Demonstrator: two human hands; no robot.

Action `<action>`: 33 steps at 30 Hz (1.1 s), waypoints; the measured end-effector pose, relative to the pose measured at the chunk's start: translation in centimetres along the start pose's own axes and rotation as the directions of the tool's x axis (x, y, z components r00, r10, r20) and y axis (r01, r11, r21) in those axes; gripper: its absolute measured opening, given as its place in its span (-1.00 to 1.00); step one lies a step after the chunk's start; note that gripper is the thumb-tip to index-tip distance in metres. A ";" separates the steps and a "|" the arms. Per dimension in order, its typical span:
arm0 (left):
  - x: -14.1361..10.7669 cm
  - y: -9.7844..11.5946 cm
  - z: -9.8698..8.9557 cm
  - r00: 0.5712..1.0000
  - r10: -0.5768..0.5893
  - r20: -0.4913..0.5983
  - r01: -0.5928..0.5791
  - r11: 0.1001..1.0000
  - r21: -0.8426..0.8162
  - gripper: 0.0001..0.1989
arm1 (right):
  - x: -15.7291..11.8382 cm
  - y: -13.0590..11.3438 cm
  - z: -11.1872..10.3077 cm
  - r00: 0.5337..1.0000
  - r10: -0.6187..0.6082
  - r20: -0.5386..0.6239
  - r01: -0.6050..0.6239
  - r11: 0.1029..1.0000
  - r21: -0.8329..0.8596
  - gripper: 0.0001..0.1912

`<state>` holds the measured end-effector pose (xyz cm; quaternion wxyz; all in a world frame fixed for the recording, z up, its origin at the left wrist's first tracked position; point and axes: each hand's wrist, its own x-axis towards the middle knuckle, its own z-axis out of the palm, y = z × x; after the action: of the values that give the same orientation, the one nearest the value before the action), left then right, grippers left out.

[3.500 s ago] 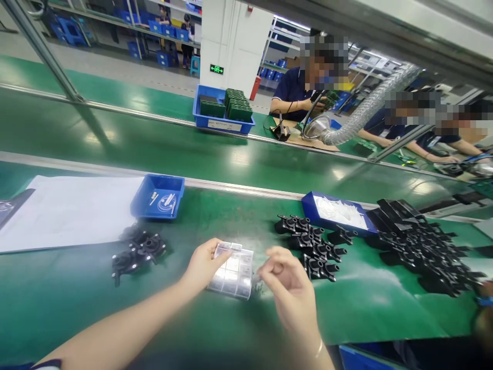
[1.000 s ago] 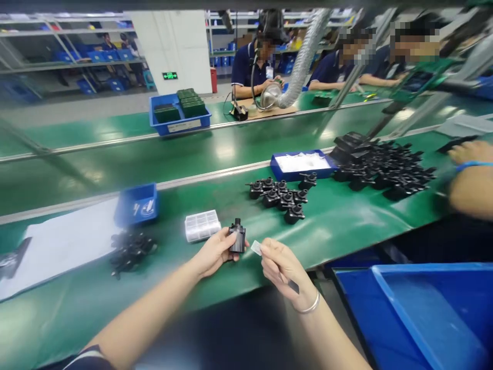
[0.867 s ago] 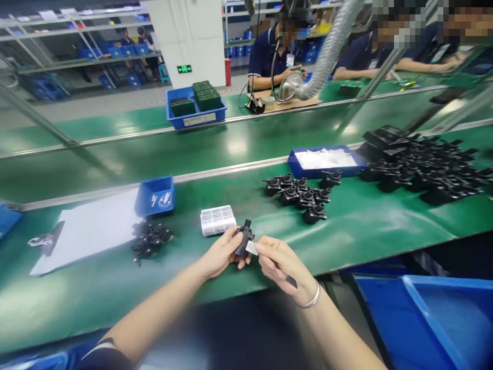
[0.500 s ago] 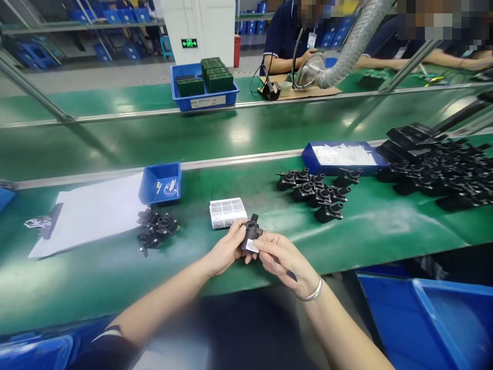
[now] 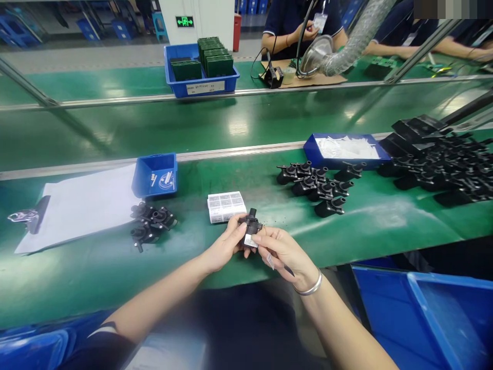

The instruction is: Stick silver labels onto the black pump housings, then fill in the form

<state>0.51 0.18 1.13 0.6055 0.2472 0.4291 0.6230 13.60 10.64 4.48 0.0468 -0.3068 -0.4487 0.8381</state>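
My left hand is closed around a small black pump-like part, whose round nozzle points up. A white label lies on the side of the part that faces me. With thumb and forefinger, my right hand pinches at that label's right edge. A thin pale piece and a dark tip show under the right hand's curled fingers; I cannot make out what they are. Just behind my left hand lies a stack of printed label sheets.
Similar black parts stand left and right, with a larger pile at far right. A clipboard with paper, a small blue bin and a blue box of white pieces lie along the bench. Co-workers sit opposite.
The view has shifted slightly. My hands stay on the black part and its label, with the label turned a little more towards me. A co-worker's hands opposite have risen.
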 end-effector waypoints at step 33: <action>0.2 0.4 0.5 0.999 -0.026 -0.040 0.024 0.998 -0.063 -0.48 | -0.1 -0.3 -0.7 0.999 -0.027 -0.029 0.028 0.999 0.025 -0.66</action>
<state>0.67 0.53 1.65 0.6117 0.2101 0.4248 0.6334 14.02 11.28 4.55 0.0688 -0.3121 -0.4415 0.8384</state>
